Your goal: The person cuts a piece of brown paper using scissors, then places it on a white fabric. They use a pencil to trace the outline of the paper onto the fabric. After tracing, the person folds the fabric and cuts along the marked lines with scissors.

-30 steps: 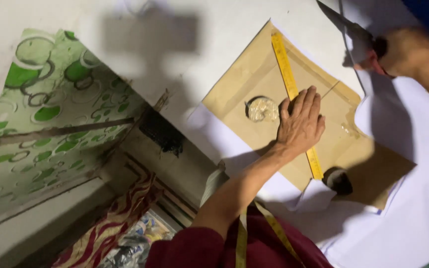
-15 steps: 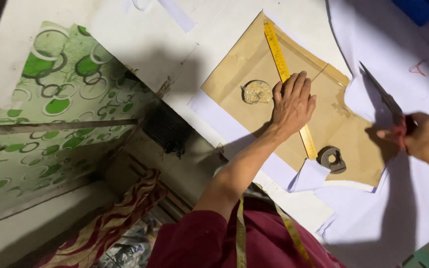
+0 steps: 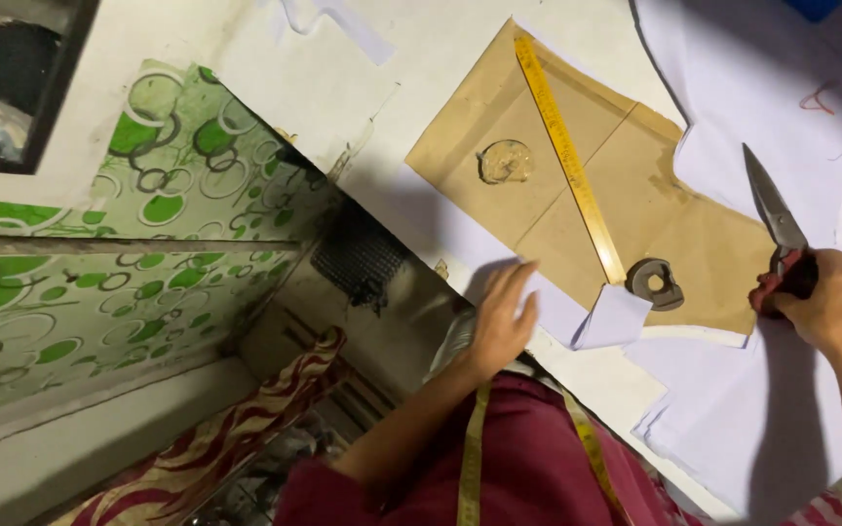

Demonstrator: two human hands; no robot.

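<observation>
My right hand [image 3: 835, 307] grips red-handled scissors [image 3: 777, 229] with the blades pointing up over pale lilac fabric [image 3: 772, 409]. My left hand [image 3: 502, 317] hovers with fingers apart at the table's near edge, over the corner of the fabric. A brown paper pattern [image 3: 548, 185] lies on the table. A yellow ruler [image 3: 567, 156] lies diagonally across it. A round clear weight [image 3: 504, 161] sits on the pattern's left part, and a dark metal weight [image 3: 657, 282] rests at the ruler's lower end.
A yellow tape measure [image 3: 470, 458] hangs round my neck over a maroon top. Green circle-patterned wall panels [image 3: 99, 273] fill the left. A red striped cloth [image 3: 226, 443] lies below the white table [image 3: 411, 68].
My left hand has lifted off the ruler and pattern and drawn back to the table's near edge. My right hand with the scissors has come down and in over the fabric.
</observation>
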